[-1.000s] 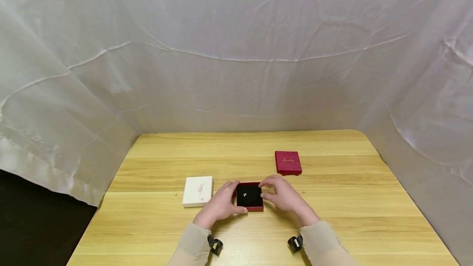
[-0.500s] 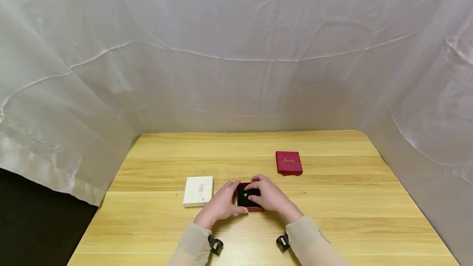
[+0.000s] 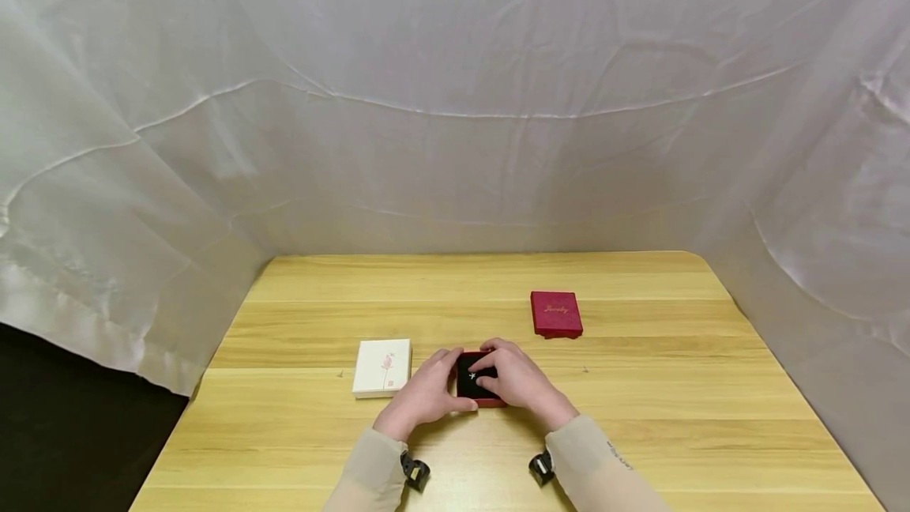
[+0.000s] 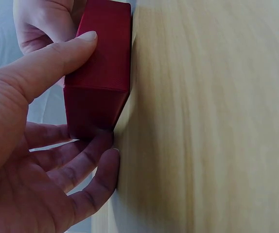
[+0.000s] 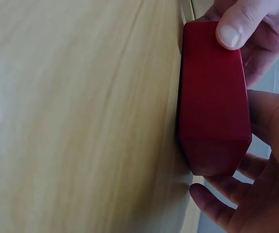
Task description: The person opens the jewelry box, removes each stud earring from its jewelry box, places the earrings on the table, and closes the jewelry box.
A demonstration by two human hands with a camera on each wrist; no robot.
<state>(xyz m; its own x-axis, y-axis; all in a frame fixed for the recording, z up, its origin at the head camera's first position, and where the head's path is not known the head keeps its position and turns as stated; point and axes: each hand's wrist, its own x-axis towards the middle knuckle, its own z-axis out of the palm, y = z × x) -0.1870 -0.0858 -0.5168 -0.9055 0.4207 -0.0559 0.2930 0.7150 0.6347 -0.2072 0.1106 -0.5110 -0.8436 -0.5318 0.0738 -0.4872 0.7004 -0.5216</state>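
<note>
On the table, my left hand [image 3: 428, 392] holds the open red jewelry box [image 3: 489, 402], thumb on its near wall and fingers along the left side. In the left wrist view the box [image 4: 103, 53] stands on the wood with the left thumb pressed against its wall. Inside lies a black pad [image 3: 465, 389] bearing a small silver star-shaped piece [image 3: 472, 376]. My right hand [image 3: 517, 378] reaches over the box from the right, thumb and index tips apart and close beside the star. Its other fingers lie at the box's far right side, partly hidden.
A red lid [image 3: 556, 312] with gold lettering lies farther back to the right. Left of my left hand sits a white box [image 3: 382, 368] with a pink flower print. Pale curtains [image 3: 498, 180] surround the wooden table [image 3: 640, 385].
My right hand has moved left from the box's right edge to over the black pad, its thumb and index now beside the star. The left hand keeps its hold on the box.
</note>
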